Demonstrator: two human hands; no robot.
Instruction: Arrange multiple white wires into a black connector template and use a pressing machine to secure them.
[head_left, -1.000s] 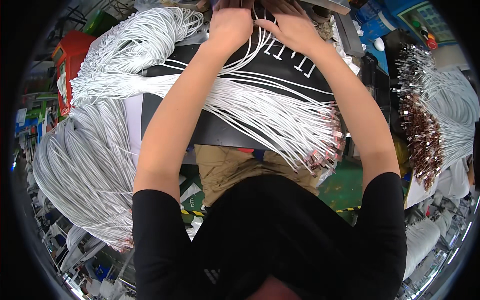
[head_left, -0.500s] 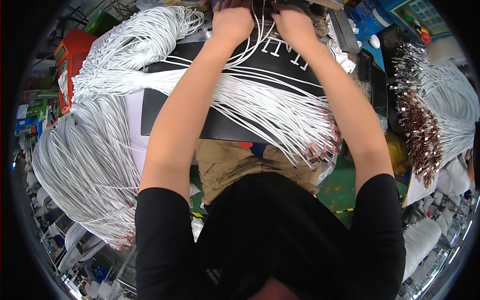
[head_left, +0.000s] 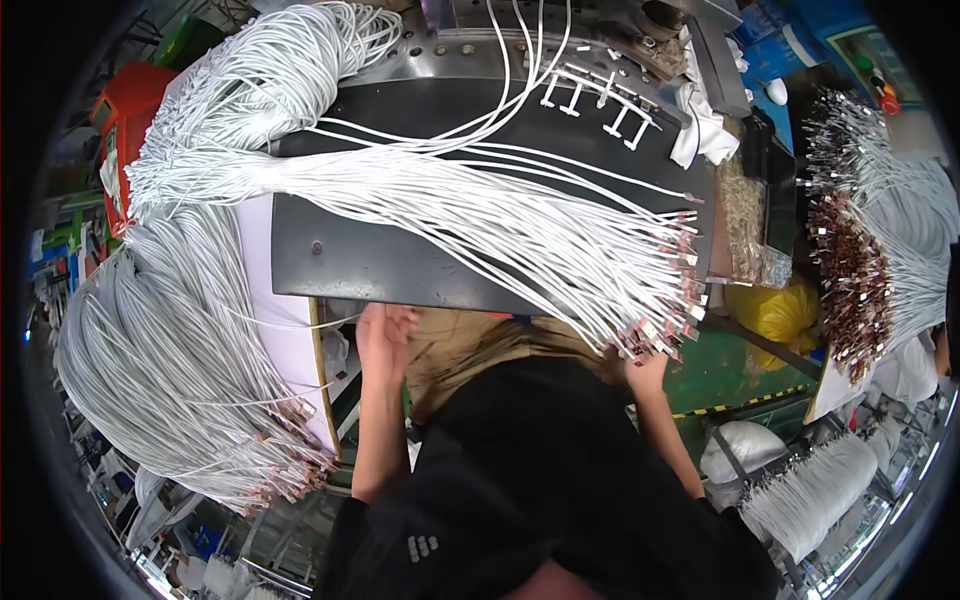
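Note:
A fanned bundle of white cables (head_left: 470, 195) lies across the black work board (head_left: 340, 265), its small metal-and-brown connector ends hanging at the right edge. My left hand (head_left: 388, 328) is low at the board's front edge, above my lap, its fingers loosely bent and apart with nothing seen in them. Close to the connector ends is my right hand (head_left: 648, 372); the cables cover its fingers, so its grip is hidden. Several loose white cables (head_left: 505, 100) curve from the bundle up to the metal machine bed (head_left: 450, 58). White H-shaped plastic pieces (head_left: 570, 95) lie beside them.
Large piles of white cable (head_left: 165, 330) stand at the left, with a coiled heap (head_left: 270, 70) behind. A red bin (head_left: 135, 95) is at the far left. More cables with brown ends (head_left: 850, 270) hang at the right, near a yellow bag (head_left: 780, 310).
Both my hands have come back from the machine at the far edge to the board's near side. The loose cables at the machine are out of my hands.

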